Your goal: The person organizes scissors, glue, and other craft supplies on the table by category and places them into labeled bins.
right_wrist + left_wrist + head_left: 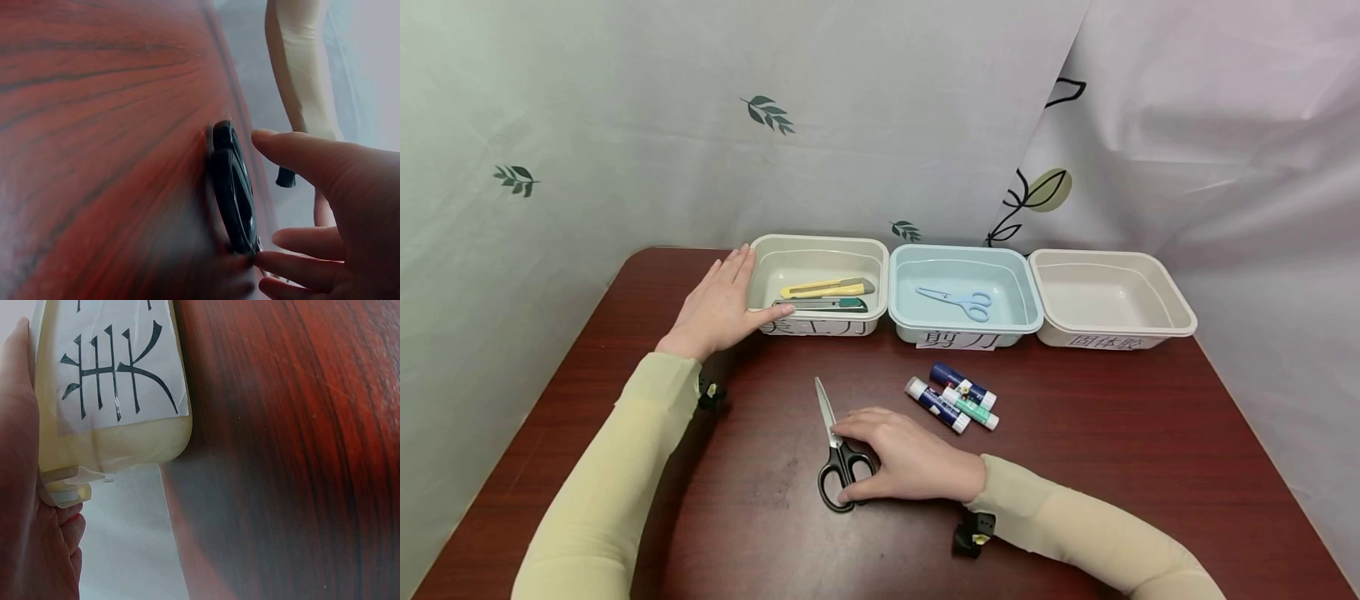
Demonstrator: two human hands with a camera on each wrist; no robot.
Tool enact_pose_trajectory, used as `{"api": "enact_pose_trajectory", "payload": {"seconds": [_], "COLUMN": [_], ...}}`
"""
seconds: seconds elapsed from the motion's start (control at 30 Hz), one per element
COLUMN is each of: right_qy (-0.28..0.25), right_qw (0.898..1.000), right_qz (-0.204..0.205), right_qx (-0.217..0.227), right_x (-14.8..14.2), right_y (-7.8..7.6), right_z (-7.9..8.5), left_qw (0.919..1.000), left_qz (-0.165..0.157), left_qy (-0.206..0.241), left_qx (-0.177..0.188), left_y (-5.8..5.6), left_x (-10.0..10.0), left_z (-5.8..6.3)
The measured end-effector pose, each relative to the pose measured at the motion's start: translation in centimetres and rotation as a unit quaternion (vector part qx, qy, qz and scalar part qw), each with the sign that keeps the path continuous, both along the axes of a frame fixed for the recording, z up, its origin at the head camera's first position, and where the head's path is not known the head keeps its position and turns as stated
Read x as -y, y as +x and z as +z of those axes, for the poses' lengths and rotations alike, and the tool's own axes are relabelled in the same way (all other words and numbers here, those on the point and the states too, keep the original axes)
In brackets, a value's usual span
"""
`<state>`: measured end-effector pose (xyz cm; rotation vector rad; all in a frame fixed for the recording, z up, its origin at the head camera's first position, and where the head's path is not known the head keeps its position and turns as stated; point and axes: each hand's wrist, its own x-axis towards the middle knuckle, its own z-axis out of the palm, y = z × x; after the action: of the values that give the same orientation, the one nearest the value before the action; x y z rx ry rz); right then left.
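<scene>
Black-handled scissors (837, 458) lie on the table, blades pointing away. My right hand (910, 458) is over them from the right, fingertips by the pivot and thumb by a handle loop. In the right wrist view, thumb and fingers stand apart around the black handles (226, 194). My left hand (718, 304) rests on the left end of a cream bin (820, 246), fingers extended along its side and thumb along the front rim. A yellow box cutter (827, 288) and a dark green one (823, 305) are inside. The bin's paper label (119, 375) faces the left wrist camera.
A light blue bin (917, 321) holding small blue scissors (958, 302) adjoins the cream one. At its right stands a beige bin (1112, 292). Several glue sticks (940, 407) lie in front of the bins, just beyond my right hand. A curtain (850, 125) hangs behind the table.
</scene>
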<state>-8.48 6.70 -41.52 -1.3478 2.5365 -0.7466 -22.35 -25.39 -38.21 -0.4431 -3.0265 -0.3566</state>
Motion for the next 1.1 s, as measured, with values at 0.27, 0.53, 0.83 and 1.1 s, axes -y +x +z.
{"api": "enact_pose_trajectory", "payload": {"seconds": [0.27,0.53,0.83,1.1], "right_qy": [0.01,0.011,0.011,0.028], "right_qw": [0.999,0.999,1.0,0.999], "right_qz": [0.021,0.029,-0.012,-0.044], "right_qx": [-0.021,-0.027,-0.003,-0.01], "right_x": [1.2,1.3,-0.2,-1.4], "right_y": [0.3,0.4,0.0,-0.5], "right_z": [-0.2,-0.3,0.2,0.3], "left_qw": [1.0,1.0,1.0,1.0], "left_qz": [-0.001,-0.002,-0.002,-0.001], "left_qy": [0.001,0.003,0.002,0.005], "left_qx": [-0.001,0.0,0.006,0.005], "left_y": [0.0,-0.1,0.0,0.2], "left_x": [0.0,0.1,0.1,0.1], "left_z": [-0.1,-0.1,-0.1,0.0]}}
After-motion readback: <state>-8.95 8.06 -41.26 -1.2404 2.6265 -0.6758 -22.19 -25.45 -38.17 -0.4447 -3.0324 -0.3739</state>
